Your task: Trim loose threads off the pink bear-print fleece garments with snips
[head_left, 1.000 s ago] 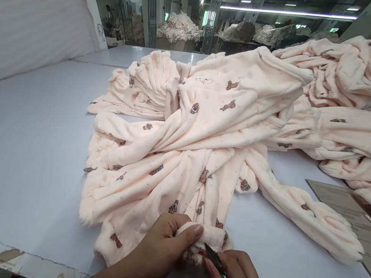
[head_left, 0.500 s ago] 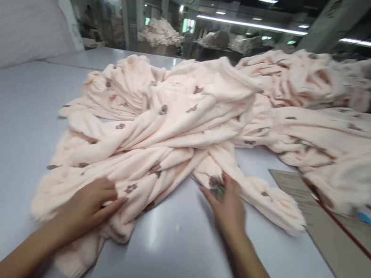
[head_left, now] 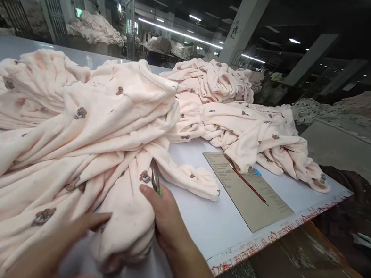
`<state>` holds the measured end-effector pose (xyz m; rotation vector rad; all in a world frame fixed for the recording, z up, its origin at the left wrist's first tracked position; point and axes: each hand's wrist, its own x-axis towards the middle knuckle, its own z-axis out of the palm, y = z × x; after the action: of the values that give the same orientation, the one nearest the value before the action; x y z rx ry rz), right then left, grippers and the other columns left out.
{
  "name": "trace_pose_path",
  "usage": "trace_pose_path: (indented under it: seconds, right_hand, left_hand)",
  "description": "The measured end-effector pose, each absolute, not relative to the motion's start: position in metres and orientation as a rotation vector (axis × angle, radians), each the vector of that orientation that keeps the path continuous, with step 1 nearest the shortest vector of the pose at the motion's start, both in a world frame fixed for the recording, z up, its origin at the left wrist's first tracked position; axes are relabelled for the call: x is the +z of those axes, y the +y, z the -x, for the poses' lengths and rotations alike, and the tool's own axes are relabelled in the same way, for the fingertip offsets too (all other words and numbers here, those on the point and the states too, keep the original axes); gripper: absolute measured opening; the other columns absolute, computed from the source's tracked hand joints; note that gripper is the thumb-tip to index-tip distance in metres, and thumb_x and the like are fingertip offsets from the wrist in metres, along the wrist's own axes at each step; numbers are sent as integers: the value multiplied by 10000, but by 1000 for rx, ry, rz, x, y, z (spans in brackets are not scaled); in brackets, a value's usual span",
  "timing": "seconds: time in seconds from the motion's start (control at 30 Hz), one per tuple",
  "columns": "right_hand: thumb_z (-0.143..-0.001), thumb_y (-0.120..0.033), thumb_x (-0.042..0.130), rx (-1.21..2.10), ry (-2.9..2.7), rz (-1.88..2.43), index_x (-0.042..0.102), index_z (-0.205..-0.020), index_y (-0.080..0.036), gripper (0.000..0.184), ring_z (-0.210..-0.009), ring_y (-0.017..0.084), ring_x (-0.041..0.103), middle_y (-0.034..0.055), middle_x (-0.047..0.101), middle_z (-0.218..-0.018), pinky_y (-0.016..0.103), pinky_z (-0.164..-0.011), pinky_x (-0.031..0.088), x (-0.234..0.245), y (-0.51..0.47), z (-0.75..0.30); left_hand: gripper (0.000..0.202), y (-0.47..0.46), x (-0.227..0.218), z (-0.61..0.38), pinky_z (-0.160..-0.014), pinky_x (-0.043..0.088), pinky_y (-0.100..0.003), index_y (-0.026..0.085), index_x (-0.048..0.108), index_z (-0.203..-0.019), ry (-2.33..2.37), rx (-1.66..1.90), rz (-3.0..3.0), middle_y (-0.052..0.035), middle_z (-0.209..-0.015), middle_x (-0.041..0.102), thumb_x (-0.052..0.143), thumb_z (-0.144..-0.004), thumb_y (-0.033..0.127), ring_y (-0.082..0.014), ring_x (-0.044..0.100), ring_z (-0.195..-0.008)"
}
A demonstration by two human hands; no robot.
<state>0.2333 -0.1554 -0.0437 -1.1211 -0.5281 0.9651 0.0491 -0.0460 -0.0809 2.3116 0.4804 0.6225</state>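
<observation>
A large pale pink fleece garment [head_left: 64,136] printed with small brown bears lies crumpled across the white table [head_left: 221,222]. My right hand [head_left: 161,214] rests against a fold of it near the front edge and grips small thread snips [head_left: 156,179], whose metal tip points up over the cloth. At the bottom of the view my left hand [head_left: 58,250] lies on the fleece, fingers stretched out flat and slightly blurred. One sleeve [head_left: 192,181] of the garment stretches to the right on the table.
A second heap of the same pink fleece [head_left: 245,125] lies further back. In front of it a brown card sheet [head_left: 249,200] holds a red pencil [head_left: 247,182]. The table's edge [head_left: 286,221] runs diagonally on the right above dark cloth on the floor. More fabric piles stand behind.
The view has swung right and closer. My right hand came back from the sleeve to a fold near the front edge, snips now plainly visible. My left hand slid lower on the garment.
</observation>
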Motion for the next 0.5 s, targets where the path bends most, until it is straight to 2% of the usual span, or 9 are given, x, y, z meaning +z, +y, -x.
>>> trace_pose_path:
  seconds: [0.07,0.17,0.27,0.4,0.5]
  right_hand:
    - [-865,-282,561,983,-420,1055,582,-967,-140,176,-674,120,590,-14,603,-784,302,-650,485,-51,-161,-222]
    - [-852,-296,576,980,-295,1011,578,-1001,-142,215,-636,109,574,-12,609,-793,284,-625,472,-61,-178,-218]
    - [-845,-312,578,996,-190,1001,574,-1016,-140,242,-643,111,581,5,629,-834,287,-634,471,-67,-196,-219]
    - [-843,-386,491,1072,-115,994,592,-920,-137,280,-672,134,595,26,633,-798,311,-642,471,-68,-196,-211]
    - [-818,-446,438,1099,-149,1046,608,-847,-135,356,-680,149,600,50,637,-780,319,-636,469,-68,-186,-203]
  left_hand:
    - [430,-71,-81,-70,-664,515,-237,267,603,-1033,402,488,-2256,-26,-937,672,670,-651,454,-210,625,-782]
    - [177,-79,-81,-77,-648,509,-230,218,591,-905,379,367,-2164,-21,-797,644,517,-798,337,-174,603,-699]
    - [150,-70,-84,-70,-743,500,-261,212,555,-870,482,462,-2142,-35,-865,622,551,-780,331,-201,596,-826]
    - [539,-73,-97,-73,-878,473,-341,239,505,-1122,628,378,-1772,-80,-1119,602,693,-660,445,-270,562,-1045]
    - [771,-82,-103,-79,-882,478,-398,207,455,-1224,660,306,-1334,-112,-1085,645,719,-585,549,-315,573,-1048]
